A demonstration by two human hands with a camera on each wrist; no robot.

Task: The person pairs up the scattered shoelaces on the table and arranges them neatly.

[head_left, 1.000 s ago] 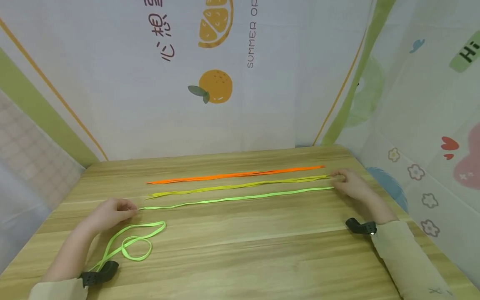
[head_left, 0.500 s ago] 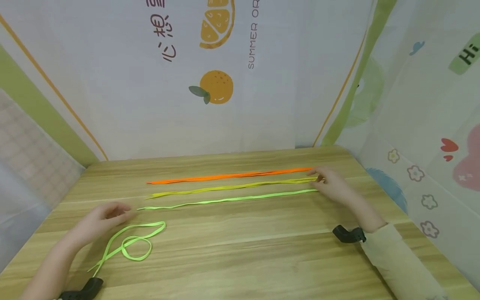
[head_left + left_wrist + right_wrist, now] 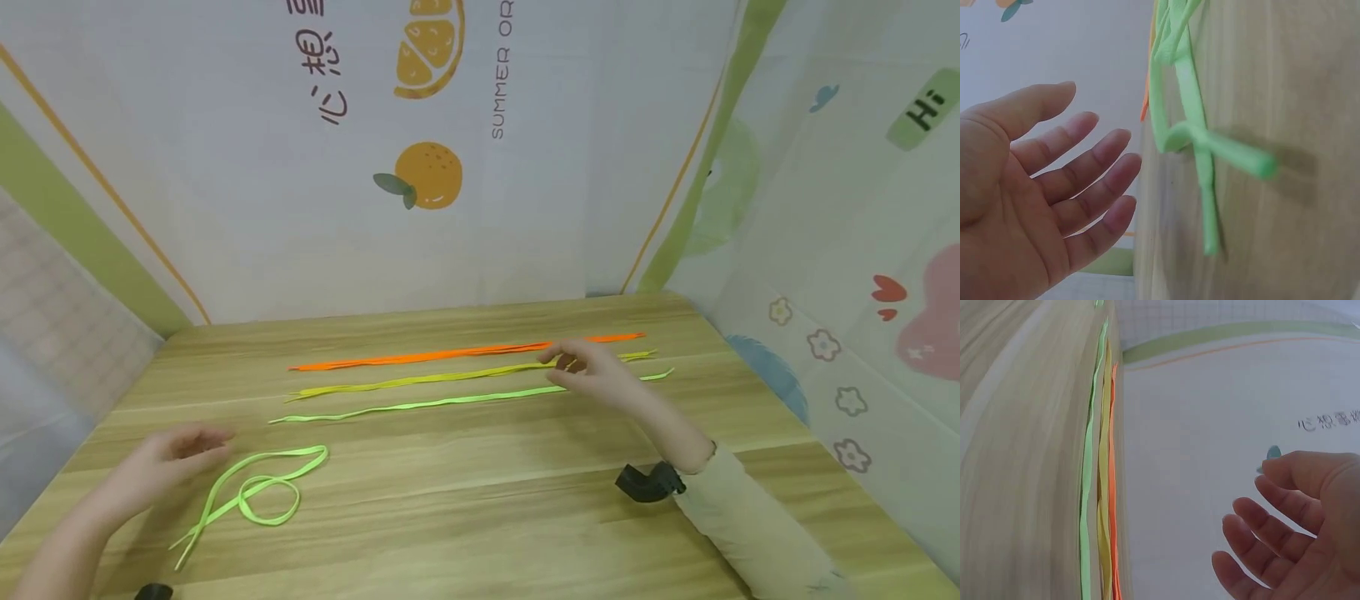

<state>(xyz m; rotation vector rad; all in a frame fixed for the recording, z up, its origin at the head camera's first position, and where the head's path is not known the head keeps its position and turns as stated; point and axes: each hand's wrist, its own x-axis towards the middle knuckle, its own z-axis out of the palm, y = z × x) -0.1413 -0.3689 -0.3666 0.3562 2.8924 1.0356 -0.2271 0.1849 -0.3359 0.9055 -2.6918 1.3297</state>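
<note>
Three shoelaces lie stretched side by side across the table: an orange shoelace (image 3: pixel 420 358) at the back, a yellow shoelace (image 3: pixel 420 381) in the middle and a light green shoelace (image 3: pixel 442 402) in front. Another light green shoelace (image 3: pixel 270 455) lies loosely looped at the left, its two tips toward the near edge. Beside those loops my left hand (image 3: pixel 168 458) hovers with relaxed fingers, holding nothing; the left wrist view shows its bare palm (image 3: pixel 1016 206). Above the right part of the stretched laces is my right hand (image 3: pixel 596 375), fingers loosely bent and bare, hiding short stretches of them.
The wooden table (image 3: pixel 465 517) meets a white printed cloth (image 3: pixel 525 208) behind it and another patterned cloth (image 3: pixel 825 275) at the right. A black wrist camera (image 3: pixel 648 482) sits on the right sleeve (image 3: pixel 750 517).
My right hand has let go of the front green lace's right end and moved left over the laces. My left hand has left that lace's left end and drawn back toward the left.
</note>
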